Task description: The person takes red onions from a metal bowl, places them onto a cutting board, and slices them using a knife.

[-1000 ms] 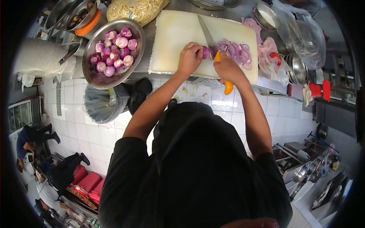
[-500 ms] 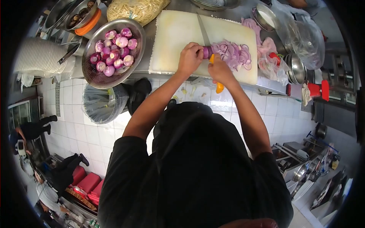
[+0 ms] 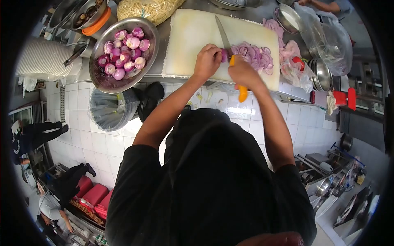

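Note:
My left hand (image 3: 208,60) is closed on a purple onion (image 3: 224,55) on the white cutting board (image 3: 186,37). In my right hand (image 3: 243,73) is a knife (image 3: 223,33) with a yellow handle, its blade pointing away from me just right of that onion. Sliced onion (image 3: 256,56) lies in a loose pile to the right of the blade, partly behind my right hand. Left of the board stands a perforated metal colander (image 3: 98,78) holding several whole peeled onions (image 3: 125,53).
A bag of noodles (image 3: 145,10) lies behind the colander. Metal bowls (image 3: 321,74), a pink cloth (image 3: 290,50) and clear plastic bags (image 3: 334,45) crowd the board's right. A lined bin (image 3: 111,110) stands below the counter. Other people (image 3: 37,137) are at far left; another person's arm (image 3: 324,5) shows top right.
The knife and my right hand have shifted slightly right, away from the held onion. Another person's arm has appeared at the top right. The people at far left have moved.

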Available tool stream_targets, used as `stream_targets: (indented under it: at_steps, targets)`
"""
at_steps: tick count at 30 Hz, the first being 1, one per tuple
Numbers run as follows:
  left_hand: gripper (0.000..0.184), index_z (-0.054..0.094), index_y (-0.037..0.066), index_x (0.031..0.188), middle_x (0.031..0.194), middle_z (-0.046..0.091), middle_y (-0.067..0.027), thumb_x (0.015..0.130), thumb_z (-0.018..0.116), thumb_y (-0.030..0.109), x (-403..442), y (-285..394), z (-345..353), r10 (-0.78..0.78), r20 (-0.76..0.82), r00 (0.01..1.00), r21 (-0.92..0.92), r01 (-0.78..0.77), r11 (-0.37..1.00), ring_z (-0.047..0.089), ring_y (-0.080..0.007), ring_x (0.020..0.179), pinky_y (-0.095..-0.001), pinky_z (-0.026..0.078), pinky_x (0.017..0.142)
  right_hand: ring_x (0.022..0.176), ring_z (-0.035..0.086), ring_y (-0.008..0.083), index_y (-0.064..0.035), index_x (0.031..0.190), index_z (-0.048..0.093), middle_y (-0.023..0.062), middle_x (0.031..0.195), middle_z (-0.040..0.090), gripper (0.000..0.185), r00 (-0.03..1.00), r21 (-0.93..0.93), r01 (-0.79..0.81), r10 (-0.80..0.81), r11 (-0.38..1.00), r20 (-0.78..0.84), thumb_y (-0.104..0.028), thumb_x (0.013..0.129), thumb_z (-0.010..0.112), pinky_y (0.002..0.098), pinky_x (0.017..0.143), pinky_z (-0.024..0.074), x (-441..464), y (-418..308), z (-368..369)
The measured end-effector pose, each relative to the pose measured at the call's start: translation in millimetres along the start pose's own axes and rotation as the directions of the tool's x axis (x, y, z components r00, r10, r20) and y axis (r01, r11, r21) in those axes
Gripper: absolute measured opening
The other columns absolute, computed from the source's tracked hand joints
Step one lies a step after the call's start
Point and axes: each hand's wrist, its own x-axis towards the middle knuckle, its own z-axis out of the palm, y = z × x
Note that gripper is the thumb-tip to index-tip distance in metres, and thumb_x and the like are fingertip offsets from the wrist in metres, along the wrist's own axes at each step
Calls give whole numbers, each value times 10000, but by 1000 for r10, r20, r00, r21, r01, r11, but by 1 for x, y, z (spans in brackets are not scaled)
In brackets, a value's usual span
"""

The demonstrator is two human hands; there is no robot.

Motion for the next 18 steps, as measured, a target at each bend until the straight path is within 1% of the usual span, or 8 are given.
stream_targets:
  at_steps: [2, 6, 10, 12, 13, 16, 17, 18]
  targets:
    - [91, 695, -11, 895, 912, 660, -135, 817, 656, 18, 0, 0, 2, 8, 2, 1000, 5, -8, 1000, 662, -267, 710, -339, 546, 657, 577, 667, 362, 106, 1177, 398, 317, 916, 636, 405, 981, -81, 116, -127, 990, -145, -67, 820, 481, 429, 546, 549, 31, 40, 46]
    - [113, 700, -11, 897, 927, 656, -134, 812, 632, 16, -2, 3, -2, -78, 29, 997, -34, 79, 996, 658, -276, 723, -352, 553, 671, 604, 673, 356, 58, 1117, 430, 290, 874, 644, 325, 997, 107, 25, -16, 994, -80, -137, 867, 502, 444, 514, 533, 13, 26, 23]
    - [182, 705, -7, 946, 999, 670, -133, 787, 618, -4, 6, 7, -5, -152, 110, 982, 4, 152, 988, 665, -284, 830, -351, 554, 761, 613, 671, 347, 25, 1137, 460, 277, 913, 647, 333, 996, 56, 26, -21, 998, -82, -185, 886, 523, 451, 512, 520, 11, 43, 2]
    - [251, 702, 11, 996, 1041, 672, -136, 762, 624, -36, 11, 3, -14, 168, 216, 962, 120, -197, 973, 647, -296, 942, -358, 528, 844, 685, 677, 373, 16, 1174, 469, 281, 938, 645, 360, 998, 27, -44, 45, 999, -44, -195, 889, 530, 467, 587, 533, 7, 42, -11]
    - [291, 700, 20, 1021, 1062, 672, -137, 749, 628, -51, 17, 1, -17, 326, 270, 906, 161, -376, 913, 638, -302, 997, -362, 515, 885, 746, 668, 395, 17, 1179, 468, 290, 945, 642, 367, 997, 6, 8, -8, 1000, -76, -199, 889, 534, 476, 646, 526, 10, 55, -5]
    - [297, 720, 33, 1013, 1138, 668, -137, 747, 599, -21, 32, -2, -24, 338, 551, 763, 54, -437, 898, 579, -296, 1116, -385, 474, 963, 907, 631, 453, 21, 1182, 469, 311, 964, 632, 378, 975, -71, 142, -152, 987, -164, -208, 890, 543, 496, 801, 495, 25, 79, -10]
    - [290, 722, 53, 1030, 1166, 656, -143, 769, 600, 17, 34, -4, -25, 267, 601, 754, 41, -363, 931, 566, -283, 1148, -375, 475, 964, 947, 612, 467, 22, 1175, 472, 315, 971, 629, 375, 977, -57, 139, -146, 989, -157, -209, 888, 546, 499, 839, 477, 19, 78, -7]
    - [262, 729, 55, 1011, 1120, 673, -144, 779, 608, 40, 40, 0, -27, 190, 608, 771, 141, -340, 930, 596, -276, 1100, -367, 490, 940, 962, 606, 472, 19, 1179, 472, 316, 986, 628, 380, 977, -50, 143, -149, 988, -150, -213, 888, 547, 504, 844, 473, 17, 77, -7]
